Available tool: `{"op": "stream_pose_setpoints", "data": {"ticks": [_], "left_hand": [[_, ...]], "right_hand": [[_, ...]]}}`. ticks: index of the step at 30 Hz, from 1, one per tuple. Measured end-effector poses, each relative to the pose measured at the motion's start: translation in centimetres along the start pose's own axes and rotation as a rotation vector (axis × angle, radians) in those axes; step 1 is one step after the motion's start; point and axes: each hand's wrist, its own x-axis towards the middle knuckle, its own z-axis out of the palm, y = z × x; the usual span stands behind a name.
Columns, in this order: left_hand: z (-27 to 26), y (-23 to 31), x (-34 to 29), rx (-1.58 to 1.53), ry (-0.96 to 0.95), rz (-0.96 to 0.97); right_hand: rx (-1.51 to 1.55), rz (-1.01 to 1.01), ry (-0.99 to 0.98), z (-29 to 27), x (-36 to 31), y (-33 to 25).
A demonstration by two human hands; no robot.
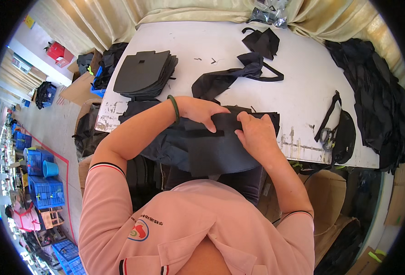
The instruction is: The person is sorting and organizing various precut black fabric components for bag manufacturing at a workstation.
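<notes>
A dark grey stiff panel (225, 156) hangs over the front edge of the table, close to my body. Along its upper part runs a black strip (203, 133). My left hand (200, 111), with a green bangle at the wrist, is closed on the panel's upper left edge; some fingertips are hidden behind it. My right hand (258, 135) pinches the same panel near its upper right corner. Black fabric (163, 142) lies bunched under and left of the panel, partly covered by my left forearm.
A stack of dark grey panels (143, 73) sits at the table's left. Black fabric pieces with straps (223, 80) lie toward the back. At the right are a black pouch (345, 137), scissors (327, 136) and a heap of black fabric (372, 98). Blue crates (46, 191) stand on the left floor.
</notes>
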Motion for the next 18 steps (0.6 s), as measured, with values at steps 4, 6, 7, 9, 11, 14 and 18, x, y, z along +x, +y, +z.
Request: {"op": "stream_pose_setpoints", "data": {"ticks": [4,6,7,9,11,14,18], "left_hand": [[0.7,-0.3,0.5,0.036,0.207,-0.052],[0.5,-1.0,0.6,0.008,0.24,-0.037],[0.4,-1.0,0.7,-0.023,0.229,-0.02],[0.2,-1.2,0.8,-0.054,0.217,-0.003],[0.2,-1.3,0.9,-0.121,0.153,0.023],[0.3,-1.1,0.9,-0.14,0.128,0.027],[0.3,-2.0,1.4,-0.14,0.119,0.03]], "right_hand": [[0.022,-0.004,0.044,-0.1,-0.2,0.1],[0.044,-0.007,0.059,-0.2,-0.1,0.1],[0.035,0.004,0.053,-0.2,-0.1,0.1],[0.026,0.015,0.047,-0.1,-0.2,0.1],[0.037,0.021,0.059,0.0,-0.4,0.2],[0.019,0.026,0.054,0.1,-0.5,0.3],[0.016,0.046,0.05,0.2,-0.3,0.5]]}}
